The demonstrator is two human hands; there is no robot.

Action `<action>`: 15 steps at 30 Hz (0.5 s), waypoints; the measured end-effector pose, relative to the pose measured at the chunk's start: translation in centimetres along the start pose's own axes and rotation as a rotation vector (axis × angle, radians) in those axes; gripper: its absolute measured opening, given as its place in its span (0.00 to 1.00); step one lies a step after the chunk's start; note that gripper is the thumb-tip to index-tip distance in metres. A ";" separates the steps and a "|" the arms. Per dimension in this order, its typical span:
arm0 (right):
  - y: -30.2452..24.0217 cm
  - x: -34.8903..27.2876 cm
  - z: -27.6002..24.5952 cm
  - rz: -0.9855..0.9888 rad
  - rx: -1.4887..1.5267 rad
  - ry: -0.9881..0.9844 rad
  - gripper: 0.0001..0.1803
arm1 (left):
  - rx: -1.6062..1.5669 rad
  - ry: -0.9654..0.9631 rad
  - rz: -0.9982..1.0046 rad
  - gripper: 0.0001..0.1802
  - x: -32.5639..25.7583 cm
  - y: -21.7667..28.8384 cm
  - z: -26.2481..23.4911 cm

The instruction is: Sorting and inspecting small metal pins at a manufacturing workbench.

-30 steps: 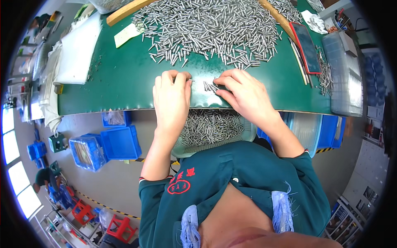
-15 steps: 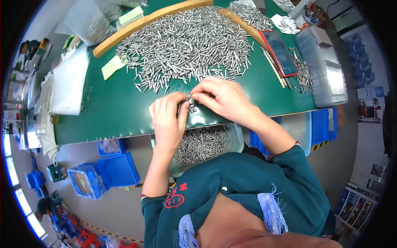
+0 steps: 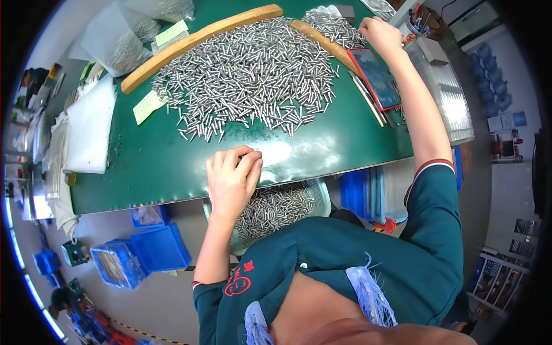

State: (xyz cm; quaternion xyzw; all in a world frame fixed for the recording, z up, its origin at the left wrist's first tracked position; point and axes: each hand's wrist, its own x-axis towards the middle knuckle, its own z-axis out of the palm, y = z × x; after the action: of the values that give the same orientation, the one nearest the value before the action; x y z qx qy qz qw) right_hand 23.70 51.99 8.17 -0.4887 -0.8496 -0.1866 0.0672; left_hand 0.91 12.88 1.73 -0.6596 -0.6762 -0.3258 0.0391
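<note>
My left hand (image 3: 232,177) rests near the front edge of the green table, its fingers curled closed around small metal pins. Only a bit of metal shows at the fingertips. Stretched out to the far right, my right hand (image 3: 382,35) is closed beside a smaller heap of pins (image 3: 330,27), past the top of a red-framed phone (image 3: 376,80). Whatever its fingers hold is hidden. A broad pile of short silvery pins (image 3: 247,75) covers the middle of the table. Below the table edge, a pale green basket (image 3: 323,198) is filled with similar pins.
Wooden strips (image 3: 201,43) border the pile at the back. Thin sticks (image 3: 368,99) lie beside the phone. Clear plastic boxes (image 3: 454,103) stand at right. White sheets (image 3: 92,126), a yellow-green note (image 3: 149,107) and bags of pins (image 3: 118,43) are at left. Blue bins (image 3: 161,241) sit below.
My right hand has left my left hand and moved far to the upper right. My left hand stays near the table edge, its fingers more curled over the pins.
</note>
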 end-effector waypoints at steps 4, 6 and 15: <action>-0.1 0.5 0.0 -0.021 0.057 -0.054 0.15 | 0.004 -0.011 0.010 0.09 0.0 0.1 0.1; 0.9 -0.1 -0.2 0.041 0.227 -0.012 0.20 | -0.001 -0.003 0.017 0.09 0.3 0.2 0.2; -13.4 -16.4 -9.4 -0.375 1.081 -0.133 0.13 | 0.001 -0.009 -0.011 0.11 -0.8 -0.1 -0.8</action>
State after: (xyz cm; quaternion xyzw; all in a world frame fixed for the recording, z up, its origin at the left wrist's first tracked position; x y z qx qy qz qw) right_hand 20.05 29.14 8.64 -0.2367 -0.8988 0.2964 0.2195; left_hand 0.61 11.81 1.99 -0.6574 -0.6801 -0.3225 0.0347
